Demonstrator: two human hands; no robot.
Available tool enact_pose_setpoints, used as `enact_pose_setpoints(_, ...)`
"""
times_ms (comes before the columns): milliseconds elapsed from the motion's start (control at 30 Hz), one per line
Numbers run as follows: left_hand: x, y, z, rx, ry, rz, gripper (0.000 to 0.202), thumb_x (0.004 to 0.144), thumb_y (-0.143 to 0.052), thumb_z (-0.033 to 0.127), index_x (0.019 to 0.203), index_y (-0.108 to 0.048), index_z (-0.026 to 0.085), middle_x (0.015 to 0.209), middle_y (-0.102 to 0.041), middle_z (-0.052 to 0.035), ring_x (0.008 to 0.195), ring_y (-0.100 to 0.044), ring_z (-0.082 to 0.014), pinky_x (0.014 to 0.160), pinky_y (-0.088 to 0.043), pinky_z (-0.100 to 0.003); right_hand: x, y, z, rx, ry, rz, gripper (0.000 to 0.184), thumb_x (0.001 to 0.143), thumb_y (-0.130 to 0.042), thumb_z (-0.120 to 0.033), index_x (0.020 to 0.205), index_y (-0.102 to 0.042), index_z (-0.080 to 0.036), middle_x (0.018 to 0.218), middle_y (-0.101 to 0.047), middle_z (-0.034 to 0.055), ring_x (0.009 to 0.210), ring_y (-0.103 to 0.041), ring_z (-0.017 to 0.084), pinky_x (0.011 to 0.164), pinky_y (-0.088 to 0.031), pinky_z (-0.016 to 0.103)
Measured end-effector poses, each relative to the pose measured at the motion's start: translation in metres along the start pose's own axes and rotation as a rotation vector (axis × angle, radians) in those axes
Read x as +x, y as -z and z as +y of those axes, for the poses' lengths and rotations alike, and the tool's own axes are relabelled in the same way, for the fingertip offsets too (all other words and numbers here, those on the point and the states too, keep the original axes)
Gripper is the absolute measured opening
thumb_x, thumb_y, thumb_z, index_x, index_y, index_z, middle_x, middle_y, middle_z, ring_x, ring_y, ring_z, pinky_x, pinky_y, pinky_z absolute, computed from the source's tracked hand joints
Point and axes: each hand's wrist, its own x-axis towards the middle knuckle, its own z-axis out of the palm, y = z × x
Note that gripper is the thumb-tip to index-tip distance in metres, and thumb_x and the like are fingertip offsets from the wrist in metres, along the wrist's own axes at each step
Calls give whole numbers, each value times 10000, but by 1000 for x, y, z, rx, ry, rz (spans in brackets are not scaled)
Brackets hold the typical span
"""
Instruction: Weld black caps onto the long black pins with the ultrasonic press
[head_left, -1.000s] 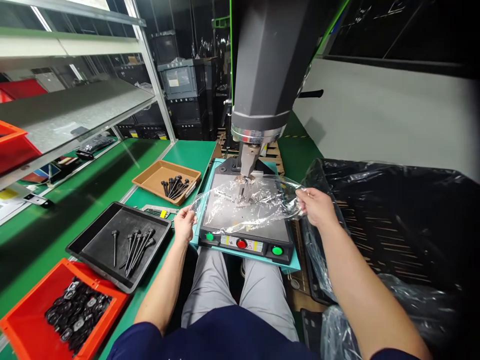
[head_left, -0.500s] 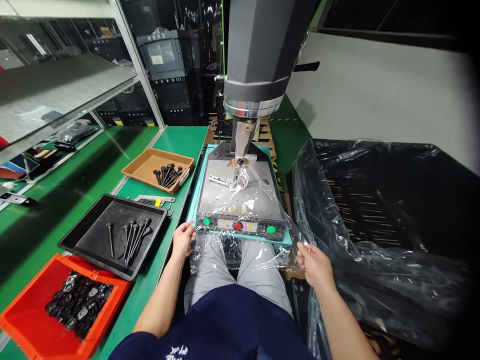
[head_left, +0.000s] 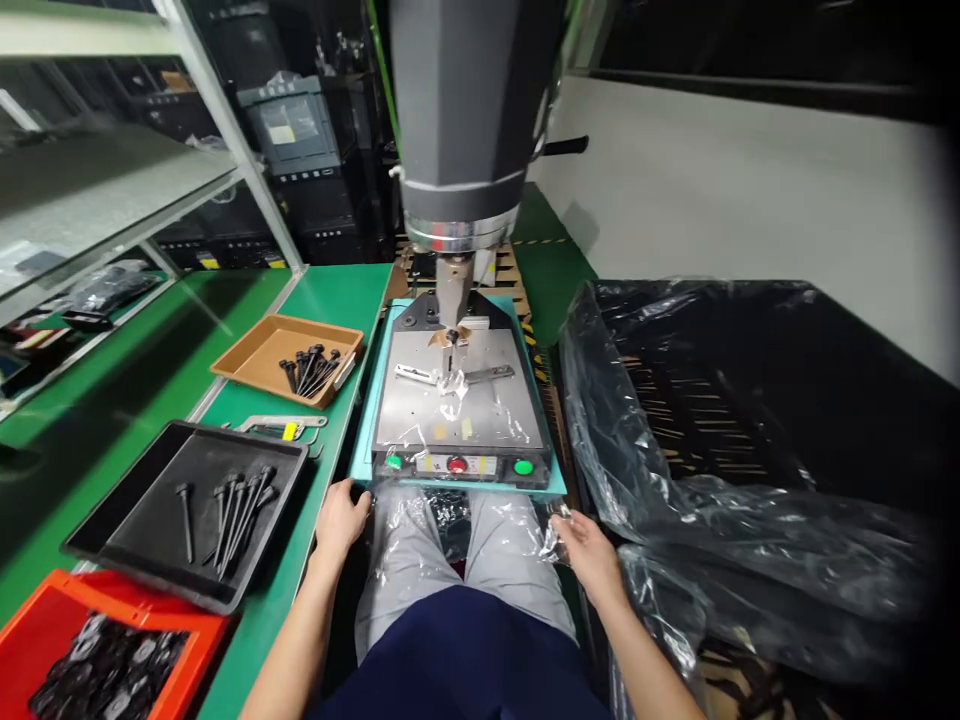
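Clear plastic film [head_left: 452, 508] spans the lap [head_left: 499, 550] before the press [head_left: 461, 120].
Right hand [head_left: 589, 553] pinches its edge, seemingly to spread it; left hand [head_left: 341, 518]: cannot tell the grip.

the light is uneven: the wall [head_left: 675, 200] right of the press [head_left: 465, 110] is pale, while the crates [head_left: 315, 205] behind and left of the press sink into dimness. a dark shadow band crosses the bench [head_left: 172, 350] left of the press. white glare streaks the film [head_left: 416, 512] below the press and the bag [head_left: 600, 400] to its right. far left of the press, the shelf [head_left: 97, 190] looks stretched and soft; far right, blackness blots the view.
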Motion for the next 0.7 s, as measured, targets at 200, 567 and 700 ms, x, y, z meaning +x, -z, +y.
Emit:
enact_pose_setpoints(200,62,13,109,-12,-487,4,394,847,-544,480,1055,-705,187,1115,-706,-104,921,-664,-236,837,-518,-334,-7,9,-10,-402,242,153,500,809,-560,-478,1185,-619,-154,1286,-597,199,1212,-570,354,1050,-431,503)
enact_pose_setpoints(567,175,-32,273,-98,-426,-44,580,713,-606,599,1061,-730,151,1036,-736,-125,883,-659,-301,824,-521,-413,-25,3,-15,-284,135,107,404,842,-550,-286,1233,-620,-215,1074,-713,78,1024,-673,255,928,-500,387)
enact_pose_setpoints(700,179,-40,271,-105,-506,-33,553,691,-602,626,976,-734,171,1065,-734,-112,904,-662,-294,813,-515,-390,-27,7,-5,-270,109,97,400,850,-526,-301,1224,-630,-206,1031,-724,75,1005,-679,254,930,-495,386)
